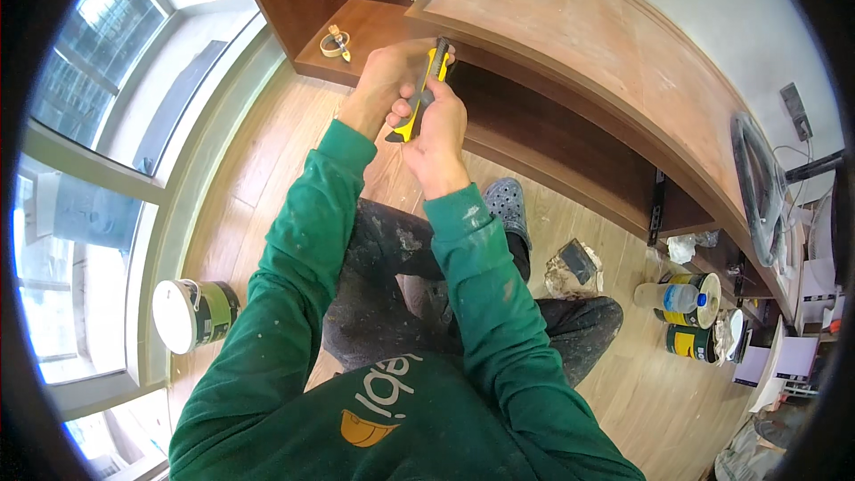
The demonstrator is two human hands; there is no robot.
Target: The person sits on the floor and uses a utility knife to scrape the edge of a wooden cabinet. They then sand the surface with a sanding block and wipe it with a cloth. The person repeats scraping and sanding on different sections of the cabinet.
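Note:
A yellow and black utility knife [435,62] is gripped in my right hand [438,125], its length slanting up toward the desk's near left corner. Behind the knife, my left hand [385,76] reaches to the front edge of the wooden desk [517,0]. The knife and my right hand cover most of the left fingers, so their grip is hidden. The knife's tip lies close to the desk edge; whether it touches the wood I cannot tell. On the low brown shelf [365,18] to the left are a tape roll [324,44] and a small brush [339,41].
A white-lidded bucket [183,316] stands by the windows at left. To the right are paint cans [690,341], a plastic bottle [668,297] and a dusty board with a dark block [577,265] on the floor. A plastic-wrapped dark frame [757,187] leans against the desk's right end.

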